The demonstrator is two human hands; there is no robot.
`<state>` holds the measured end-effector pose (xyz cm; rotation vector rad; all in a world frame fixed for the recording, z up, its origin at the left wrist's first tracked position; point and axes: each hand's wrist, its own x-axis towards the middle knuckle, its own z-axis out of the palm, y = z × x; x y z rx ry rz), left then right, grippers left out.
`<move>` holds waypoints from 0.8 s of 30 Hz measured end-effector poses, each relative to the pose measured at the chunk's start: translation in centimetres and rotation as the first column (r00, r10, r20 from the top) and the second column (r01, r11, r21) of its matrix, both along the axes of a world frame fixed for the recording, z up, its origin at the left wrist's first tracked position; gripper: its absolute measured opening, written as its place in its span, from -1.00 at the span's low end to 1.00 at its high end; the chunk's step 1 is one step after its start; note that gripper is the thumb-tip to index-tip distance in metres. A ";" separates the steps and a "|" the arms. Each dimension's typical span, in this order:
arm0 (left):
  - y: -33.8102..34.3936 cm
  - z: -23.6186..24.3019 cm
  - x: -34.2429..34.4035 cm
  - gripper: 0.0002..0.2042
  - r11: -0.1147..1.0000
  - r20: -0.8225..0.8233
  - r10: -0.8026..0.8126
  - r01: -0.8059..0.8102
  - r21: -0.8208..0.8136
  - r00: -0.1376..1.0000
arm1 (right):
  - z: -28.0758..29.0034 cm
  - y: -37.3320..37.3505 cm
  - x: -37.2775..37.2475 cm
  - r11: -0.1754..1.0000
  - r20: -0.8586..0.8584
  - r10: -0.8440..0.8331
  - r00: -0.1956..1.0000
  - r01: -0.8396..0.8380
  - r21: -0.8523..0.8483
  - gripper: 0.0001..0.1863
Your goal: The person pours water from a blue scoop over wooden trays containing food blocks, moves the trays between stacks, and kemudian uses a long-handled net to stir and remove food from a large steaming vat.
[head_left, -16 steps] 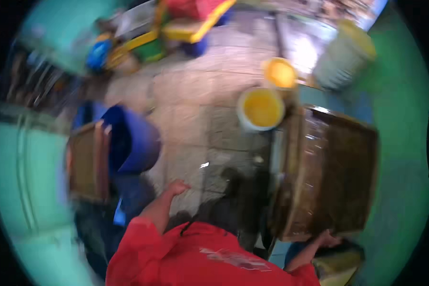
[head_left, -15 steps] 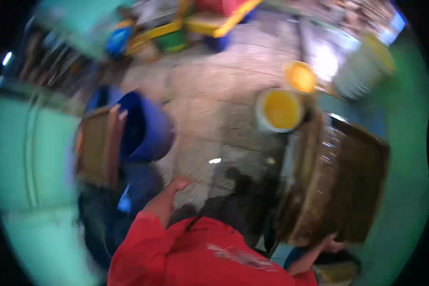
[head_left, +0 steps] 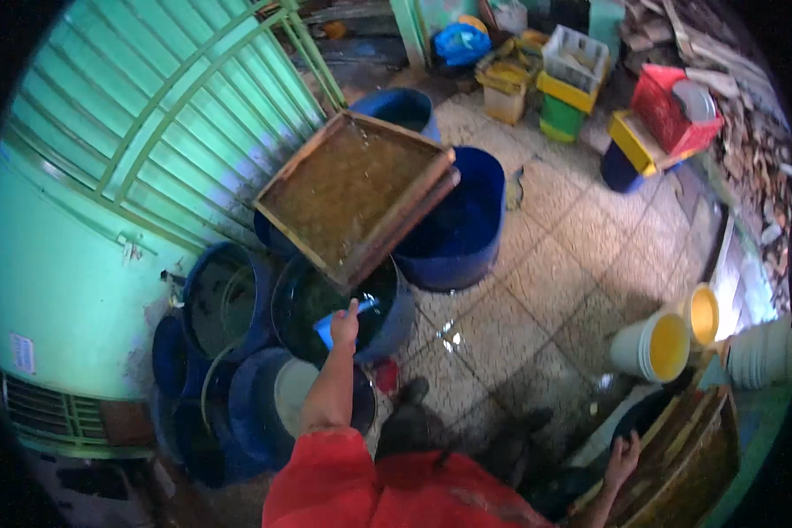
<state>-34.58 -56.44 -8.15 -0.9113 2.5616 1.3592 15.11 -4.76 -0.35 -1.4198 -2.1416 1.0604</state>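
My left hand [head_left: 345, 327] reaches over a blue tub of dark water [head_left: 304, 295]. Its fingers are closed at a light-blue plastic scoop [head_left: 325, 332], which shows on both sides of the hand. Just beyond lies a wooden-framed tray [head_left: 352, 189] with a brown mesh-like bottom, stacked on another frame and resting across the tubs. At the lower right, my right hand [head_left: 623, 458] is empty with fingers apart, near brown wooden trays [head_left: 691, 449] along the wall.
More blue tubs [head_left: 453, 264] crowd the left, one with a hose [head_left: 207, 387]. Two white buckets with yellow insides [head_left: 642, 348] stand at right. Coloured crates [head_left: 678, 110] and a wood pile [head_left: 748, 114] are at the back. A green gate [head_left: 194, 114] borders the left.
My view has swung left toward the tubs. My left hand has moved from over the floor to the light-blue scoop and closed at it. My right hand is still beside the trays.
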 end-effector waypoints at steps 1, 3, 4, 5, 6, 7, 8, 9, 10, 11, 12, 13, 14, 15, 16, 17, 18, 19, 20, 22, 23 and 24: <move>-1.9 -0.4 -3.8 -0.18 0.994 -0.060 0.099 -0.102 -0.039 0.993 | -0.8 -1.6 -0.3 0.999 -0.002 0.052 0.999 -0.052 -0.015 -0.58; -1.5 -1.8 -10.8 -0.07 0.984 -0.043 0.094 -0.086 0.159 0.995 | -3.3 -4.4 0.5 0.994 0.207 0.106 0.973 -0.099 -0.046 -0.59; 0.2 -1.9 -13.5 -0.06 0.990 -0.045 0.092 -0.086 0.110 0.995 | -6.8 -5.9 2.2 0.917 -0.152 -0.258 0.954 0.193 -0.348 -0.62; 0.4 -2.0 -15.1 -0.06 0.992 -0.038 0.071 -0.067 0.104 0.997 | -7.3 -8.3 0.4 0.677 -0.362 -0.633 0.684 0.264 -0.687 -0.64; 0.5 -1.9 -16.9 -0.06 0.993 -0.037 0.063 -0.059 0.100 0.997 | -6.8 -9.5 -0.7 0.837 -0.171 -0.169 0.971 0.050 -0.545 -0.64; -1.5 -2.1 -17.1 -0.18 0.999 0.046 0.042 -0.042 -0.010 0.998 | -2.3 -12.9 -5.9 0.844 0.145 0.327 0.934 -0.219 -0.490 -0.64; -1.6 -2.3 -18.0 -0.30 0.997 0.135 -0.006 0.017 -0.082 0.991 | -3.2 -13.4 -7.4 0.588 -0.054 -0.057 0.997 -0.010 -0.809 -0.61; -1.9 -2.1 -18.7 -0.42 0.985 0.221 -0.046 0.081 -0.155 0.974 | -4.8 -13.0 -9.3 0.178 -0.112 -0.471 0.875 -0.031 -0.984 -0.57; -3.0 -3.1 -18.0 -0.57 0.975 0.089 0.074 -0.053 -0.217 0.993 | -3.2 -15.0 -14.4 0.664 -0.124 0.183 0.975 -0.216 -0.716 -0.54; -2.9 -3.3 -17.7 -0.57 0.977 0.099 0.056 -0.034 -0.211 0.994 | -1.2 -18.3 -20.0 0.748 0.241 0.659 0.712 -0.590 -0.302 -0.50; -2.7 -3.3 -17.2 -0.60 0.978 0.064 0.022 -0.008 -0.208 0.998 | -0.7 -19.7 -24.5 0.726 0.255 0.685 0.682 -0.610 -0.317 -0.54; -2.6 -2.9 -17.3 -0.63 0.979 0.012 -0.016 0.018 -0.202 1.000 | -1.6 -21.0 -27.9 0.706 0.259 0.707 0.658 -0.632 -0.320 -0.57; -5.5 -5.8 -17.0 -0.62 0.958 -0.033 -0.106 0.094 -0.270 0.994 | -5.5 -22.5 -31.1 0.654 0.178 0.746 0.642 -0.654 -0.379 -0.54; -2.8 -4.6 -15.1 -0.61 0.981 -0.030 -0.084 0.078 -0.176 0.996 | -8.4 -22.9 -32.6 0.649 0.140 0.735 0.664 -0.626 -0.432 -0.50; -2.0 -2.1 -13.1 -0.59 0.994 -0.040 -0.029 0.024 -0.110 0.999 | -8.0 -25.6 -36.5 0.633 0.066 0.716 0.695 -0.607 -0.481 -0.46; -3.5 -2.3 -11.3 -0.56 0.946 0.040 -0.159 0.164 -0.279 0.986 | -6.9 -29.2 -41.3 0.592 -0.023 0.703 0.711 -0.603 -0.536 -0.42; -4.2 -2.5 -8.2 -0.54 0.993 -0.075 -0.073 0.066 -0.099 0.994 | -6.8 -32.1 -45.0 0.584 -0.101 0.598 0.795 -0.518 -0.625 -0.37; -3.1 -1.2 -4.5 -0.55 0.997 -0.234 -0.044 0.026 -0.079 0.971 | -7.9 -33.7 -46.5 0.582 -0.125 0.521 0.844 -0.459 -0.671 -0.35; -4.0 -2.4 -1.4 -0.53 0.997 -0.322 -0.031 0.051 0.053 0.946 | -9.1 -35.9 -48.3 0.557 -0.156 0.453 0.878 -0.416 -0.719 -0.33; -2.9 -1.2 3.8 -0.49 0.990 -0.004 -0.130 0.129 -0.049 0.992 | -15.1 -37.1 -49.7 0.680 -0.016 0.102 0.995 -0.081 -0.729 -0.39; -3.0 -1.5 6.2 -0.46 0.978 -0.014 -0.203 0.203 0.053 0.979 | -17.3 -37.5 -49.7 0.688 0.024 -0.028 0.999 0.037 -0.725 -0.40; -2.5 -1.0 7.2 -0.44 0.961 -0.022 -0.251 0.252 0.110 0.968 | -19.4 -35.8 -47.5 0.628 0.075 0.023 0.997 0.045 -0.777 -0.33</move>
